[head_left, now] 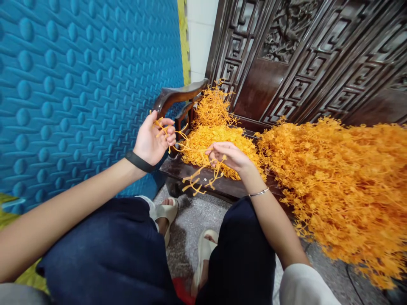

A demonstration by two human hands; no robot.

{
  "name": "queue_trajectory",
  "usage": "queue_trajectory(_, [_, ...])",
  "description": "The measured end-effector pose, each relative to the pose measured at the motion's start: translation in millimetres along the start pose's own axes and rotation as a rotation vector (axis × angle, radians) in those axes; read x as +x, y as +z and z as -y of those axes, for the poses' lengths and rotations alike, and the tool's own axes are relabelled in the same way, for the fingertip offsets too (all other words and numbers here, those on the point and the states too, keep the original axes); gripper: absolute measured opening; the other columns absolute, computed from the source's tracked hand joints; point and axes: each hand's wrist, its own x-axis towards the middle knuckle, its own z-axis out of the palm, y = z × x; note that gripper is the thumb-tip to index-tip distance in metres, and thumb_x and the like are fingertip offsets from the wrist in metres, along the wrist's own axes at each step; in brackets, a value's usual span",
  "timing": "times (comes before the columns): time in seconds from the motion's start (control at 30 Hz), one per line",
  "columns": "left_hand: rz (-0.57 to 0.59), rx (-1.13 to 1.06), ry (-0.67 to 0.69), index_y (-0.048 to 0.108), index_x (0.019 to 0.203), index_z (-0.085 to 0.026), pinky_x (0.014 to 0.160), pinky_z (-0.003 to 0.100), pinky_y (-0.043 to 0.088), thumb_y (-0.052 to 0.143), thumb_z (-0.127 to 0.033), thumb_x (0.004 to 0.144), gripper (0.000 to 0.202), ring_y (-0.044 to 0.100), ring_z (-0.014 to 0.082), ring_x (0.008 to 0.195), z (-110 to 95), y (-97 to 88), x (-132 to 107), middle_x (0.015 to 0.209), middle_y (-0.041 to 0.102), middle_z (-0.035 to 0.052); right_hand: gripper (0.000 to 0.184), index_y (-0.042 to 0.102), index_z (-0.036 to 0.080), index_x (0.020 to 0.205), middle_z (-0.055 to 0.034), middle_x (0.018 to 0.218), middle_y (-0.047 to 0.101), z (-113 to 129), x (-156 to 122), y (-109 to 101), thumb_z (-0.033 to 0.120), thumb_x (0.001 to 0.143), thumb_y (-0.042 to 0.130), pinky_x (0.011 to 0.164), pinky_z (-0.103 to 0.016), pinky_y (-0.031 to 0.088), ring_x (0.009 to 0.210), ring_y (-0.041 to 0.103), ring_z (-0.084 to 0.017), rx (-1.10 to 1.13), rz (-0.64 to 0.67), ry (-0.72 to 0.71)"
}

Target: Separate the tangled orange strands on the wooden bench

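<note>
My left hand (154, 137), with a black band at the wrist, has its fingers curled round a thin orange branched plastic stem. To its right, my right hand (229, 156) has thumb and fingers pinched on an orange branched sprig (199, 183), whose forked tips hang below the palm. Thin orange strands run between the two hands; I cannot tell whether they are one piece. Both hands are raised in front of a heap of small orange plastic pieces (222, 137) on the dark wooden bench (203, 171).
A large pile of orange artificial sprigs (343, 182) spills over the bench at right. Behind stands the bench's carved wooden back (260, 84); its curved armrest (181, 93) is near my left hand. A blue textured foam mat (79, 97) fills the left. Speckled floor (187, 228) lies below.
</note>
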Motion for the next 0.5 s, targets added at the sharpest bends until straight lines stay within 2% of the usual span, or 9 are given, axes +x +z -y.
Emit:
queue_trajectory(0.1, [0.013,0.045,0.037,0.057,0.092,-0.017,0.041,0.020,0.038,0.028,-0.046,0.091,0.041,0.047,0.0091,0.040,1,-0.6,0,0.055,0.054,0.0013,0.022,0.067,0.013,0.078,0.0016,0.057,0.057,-1,-1,-2,0.035,0.078,0.062,0.056,-0.022,0.043,0.054,0.053,-0.007,-0.052,-0.023,-0.003])
queue_trajectory(0.23, [0.065,0.091,0.099,0.051,0.115,-0.018,0.052,0.022,0.046,0.033,-0.047,0.089,0.043,0.056,0.0109,0.049,2,1.1,0,0.068,0.064,0.0051,0.025,0.065,0.013,0.072,0.0022,0.056,0.055,0,-1,-6,0.038,0.072,0.068,0.053,-0.021,0.040,0.052,0.051,-0.007,-0.072,-0.107,-0.015])
queue_trajectory(0.37, [0.091,0.160,0.153,0.047,0.120,-0.014,0.062,0.024,0.048,0.041,-0.050,0.085,0.050,0.062,0.0129,0.062,4,7.7,0,0.078,0.068,0.0079,0.026,0.061,0.016,0.067,0.0029,0.055,0.052,6,-7,-20,0.038,0.063,0.075,0.051,-0.023,0.040,0.051,0.048,-0.008,0.057,-0.312,-0.148])
queue_trajectory(0.5, [0.066,0.421,0.167,0.045,0.115,-0.016,0.057,0.023,0.046,0.057,-0.037,0.076,0.046,0.060,0.0126,0.065,14,18.0,-1,0.088,0.067,0.0067,0.026,0.052,0.021,0.063,0.0063,0.051,0.036,13,-25,-46,0.035,0.063,0.074,0.056,-0.022,0.042,0.049,0.039,-0.008,0.251,-0.523,-0.407])
